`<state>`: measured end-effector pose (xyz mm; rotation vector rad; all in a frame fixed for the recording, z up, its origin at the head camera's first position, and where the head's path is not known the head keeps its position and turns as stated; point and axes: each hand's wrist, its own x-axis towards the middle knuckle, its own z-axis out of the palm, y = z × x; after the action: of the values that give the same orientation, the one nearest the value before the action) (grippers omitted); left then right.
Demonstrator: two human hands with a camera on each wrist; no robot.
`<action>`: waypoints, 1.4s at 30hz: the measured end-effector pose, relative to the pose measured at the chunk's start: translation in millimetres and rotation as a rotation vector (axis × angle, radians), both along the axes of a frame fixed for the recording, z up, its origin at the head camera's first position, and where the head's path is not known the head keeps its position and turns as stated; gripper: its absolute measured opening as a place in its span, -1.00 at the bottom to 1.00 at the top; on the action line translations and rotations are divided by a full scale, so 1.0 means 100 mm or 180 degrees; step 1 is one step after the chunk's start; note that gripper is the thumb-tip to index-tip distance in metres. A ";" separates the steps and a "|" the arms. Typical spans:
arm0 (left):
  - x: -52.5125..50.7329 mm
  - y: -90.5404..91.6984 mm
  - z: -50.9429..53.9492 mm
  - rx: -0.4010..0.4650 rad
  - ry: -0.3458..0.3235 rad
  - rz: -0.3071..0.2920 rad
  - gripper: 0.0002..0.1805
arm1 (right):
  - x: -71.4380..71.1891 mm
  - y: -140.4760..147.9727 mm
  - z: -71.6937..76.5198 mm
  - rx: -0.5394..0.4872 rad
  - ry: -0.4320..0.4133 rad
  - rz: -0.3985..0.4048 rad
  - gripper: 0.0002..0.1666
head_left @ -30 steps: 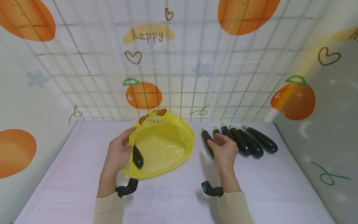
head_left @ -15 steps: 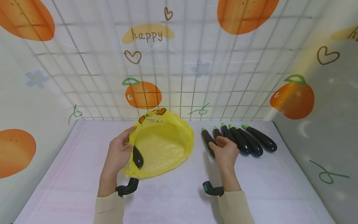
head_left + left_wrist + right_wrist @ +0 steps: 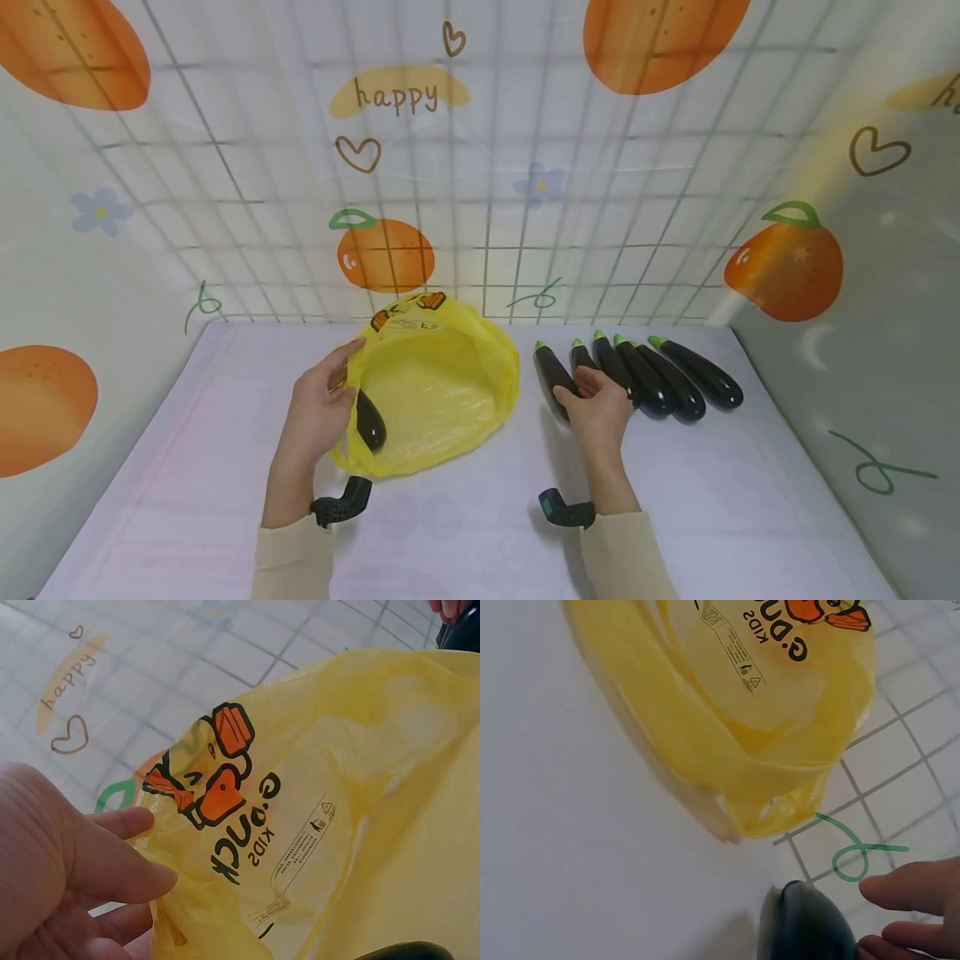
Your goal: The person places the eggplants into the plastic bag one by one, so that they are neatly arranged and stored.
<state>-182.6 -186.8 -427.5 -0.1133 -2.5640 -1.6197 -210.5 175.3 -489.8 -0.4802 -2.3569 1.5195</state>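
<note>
A yellow plastic bag (image 3: 435,392) lies with its mouth spread on the table, and a duck print shows in the left wrist view. My left hand (image 3: 322,404) pinches the bag's left rim between thumb and fingers. One dark eggplant (image 3: 371,421) lies inside, against that side. My right hand (image 3: 600,412) is over the left end of a row of eggplants (image 3: 648,379). Its thumb is at the leftmost eggplant (image 3: 553,372), and its fingers cover part of the neighbouring one. In the right wrist view, the thumb and fingers (image 3: 911,889) are apart beside a dark eggplant end (image 3: 806,926).
The row of green-capped eggplants runs rightward to the last one (image 3: 697,373), near the table's back right. A patterned sheet (image 3: 495,208) rises behind the white table (image 3: 450,542), with side walls at left and right. A black wrist camera (image 3: 566,508) sits on each wrist.
The leftmost eggplant has shifted slightly left, apart from its neighbour. My right hand has moved a little down, then slightly left. My left hand and the bag look unchanged.
</note>
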 end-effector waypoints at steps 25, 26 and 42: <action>0.00 0.00 0.00 -0.0009 -0.0153 0.0042 -0.25 | -0.03 -0.19 -0.18 0.0365 -0.0084 -0.0004 -0.40; 0.00 0.00 0.00 -0.0006 -0.0151 0.0039 -0.25 | -0.03 -0.19 -0.18 0.0362 -0.0089 -0.0008 -0.40; 0.00 -0.01 -0.01 -0.0026 -0.0031 0.0028 -0.25 | -0.01 -0.20 -0.19 0.0328 -0.0052 -0.0016 -0.44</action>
<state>-182.9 -187.8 -428.6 -0.0948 -2.5747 -1.6110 -211.0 155.6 -509.0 -0.4753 -2.4300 1.3887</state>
